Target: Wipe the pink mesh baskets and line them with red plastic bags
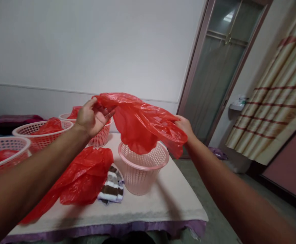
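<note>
A shiny red bag (140, 118) hangs over an upright pink basket (141, 178).

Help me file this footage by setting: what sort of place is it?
Probably a room in a home, though which room is unclear. The striped curtain, the framed glass door and the pale cloth with purple fabric at its edge suggest that.

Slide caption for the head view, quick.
Left hand and right hand hold a red plastic bag spread above a pink basket.
</note>
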Demonstrator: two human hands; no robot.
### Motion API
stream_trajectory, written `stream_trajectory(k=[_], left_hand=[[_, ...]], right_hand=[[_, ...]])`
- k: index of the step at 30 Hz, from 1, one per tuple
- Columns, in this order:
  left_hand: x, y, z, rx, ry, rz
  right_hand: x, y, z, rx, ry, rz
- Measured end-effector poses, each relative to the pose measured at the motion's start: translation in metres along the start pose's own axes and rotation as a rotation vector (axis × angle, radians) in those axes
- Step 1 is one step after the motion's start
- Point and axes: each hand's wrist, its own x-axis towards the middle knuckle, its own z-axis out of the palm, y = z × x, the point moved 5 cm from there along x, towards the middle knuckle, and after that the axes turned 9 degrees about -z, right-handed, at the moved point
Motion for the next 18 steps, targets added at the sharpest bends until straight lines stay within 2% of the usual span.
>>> stream_trajectory(k=[4, 7, 10, 12, 14, 18], left_hand=[[-0.001, -0.047, -0.031, 0.170, 0.080, -0.214], [-0.011, -0.086, -0.060, 0.394, 0.123, -0.378], [-0.018, -0.119, -0.088, 0.670, 0.127, -0.467], [-0.019, -0.132, -0.102, 0.864, 0.123, -0.466], [-0.015, -0.137, -0.110, 1.067, 0.113, -0.408], [-0.008, -0.129, -0.101, 1.467, 0.038, -0.154]], right_hand=[[0.004, 0.033, -0.013, -0.220, -0.055, 0.091], [-0.008, 0.072, -0.010, -0.390, -0.172, 0.152], [-0.017, 0.105, -0.007, -0.607, -0.265, 0.165], [-0.020, 0.120, -0.006, -0.758, -0.308, 0.141], [-0.022, 0.128, -0.003, -0.886, -0.343, 0.097], [-0.029, 0.132, 0.005, -1.078, -0.382, 0.006]])
